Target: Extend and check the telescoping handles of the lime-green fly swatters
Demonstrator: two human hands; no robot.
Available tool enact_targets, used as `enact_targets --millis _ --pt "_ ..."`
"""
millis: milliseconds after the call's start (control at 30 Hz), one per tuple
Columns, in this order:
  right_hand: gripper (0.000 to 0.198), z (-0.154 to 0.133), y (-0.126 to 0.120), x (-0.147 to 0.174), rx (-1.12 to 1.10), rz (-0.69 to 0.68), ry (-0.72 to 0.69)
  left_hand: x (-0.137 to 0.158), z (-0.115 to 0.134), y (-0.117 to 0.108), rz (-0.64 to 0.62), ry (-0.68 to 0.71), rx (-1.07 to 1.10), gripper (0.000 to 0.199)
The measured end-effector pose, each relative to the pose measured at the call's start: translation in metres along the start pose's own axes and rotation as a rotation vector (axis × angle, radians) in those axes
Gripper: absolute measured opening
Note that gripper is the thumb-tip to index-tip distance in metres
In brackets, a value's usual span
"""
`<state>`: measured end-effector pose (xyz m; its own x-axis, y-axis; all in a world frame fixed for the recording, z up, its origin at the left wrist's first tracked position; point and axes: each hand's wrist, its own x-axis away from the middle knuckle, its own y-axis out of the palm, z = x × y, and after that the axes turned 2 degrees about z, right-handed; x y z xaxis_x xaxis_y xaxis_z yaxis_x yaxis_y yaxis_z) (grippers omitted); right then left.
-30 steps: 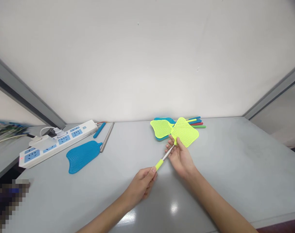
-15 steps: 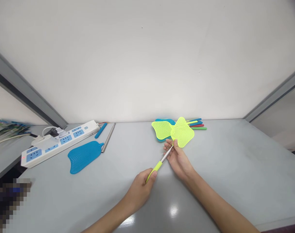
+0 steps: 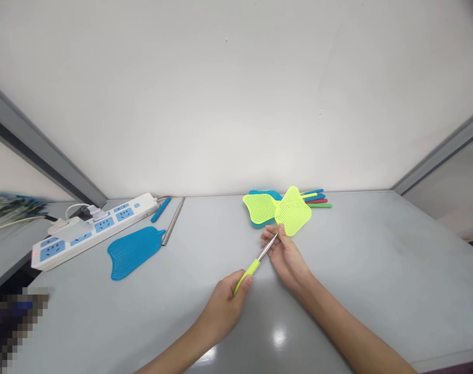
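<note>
Right of the power strip [image 3: 104, 224], a yellow-green fly swatter [image 3: 264, 251] is held by both hands. Its handle [image 3: 253, 268] is enclosed by the left hand [image 3: 229, 298]; its neck, just below the mesh head [image 3: 293, 214], is pinched by the right hand [image 3: 286, 255]. Also right of the strip, a swatter pile [image 3: 259, 209] is partly hidden by the mesh head. Nearer the strip, a blue paddle [image 3: 135, 253], metal tube [image 3: 173, 222] and blue sleeve [image 3: 161, 210] are placed.

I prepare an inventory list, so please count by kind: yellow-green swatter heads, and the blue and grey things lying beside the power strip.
Yellow-green swatter heads: 2
Blue swatter head: 1
Blue stick: 1
Grey rod: 1
Total: 5
</note>
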<state>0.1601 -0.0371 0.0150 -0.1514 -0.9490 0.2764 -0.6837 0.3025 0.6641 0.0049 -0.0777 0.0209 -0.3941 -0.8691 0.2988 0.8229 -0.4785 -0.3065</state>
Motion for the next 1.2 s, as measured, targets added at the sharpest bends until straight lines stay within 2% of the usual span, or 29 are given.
enact_targets --millis 233,467,1200 --pt "0.033 0.002 0.001 0.001 -0.03 -0.012 0.006 -0.001 0.0 0.001 0.016 0.026 -0.023 0.037" --pt "0.036 -0.001 0.008 0.011 0.047 -0.119 -0.011 -0.001 -0.002 0.004 0.024 0.056 0.002 0.036" --pt "0.032 -0.007 0.004 0.014 0.036 -0.208 0.043 -0.002 -0.005 0.005 0.028 0.035 0.067 0.037"
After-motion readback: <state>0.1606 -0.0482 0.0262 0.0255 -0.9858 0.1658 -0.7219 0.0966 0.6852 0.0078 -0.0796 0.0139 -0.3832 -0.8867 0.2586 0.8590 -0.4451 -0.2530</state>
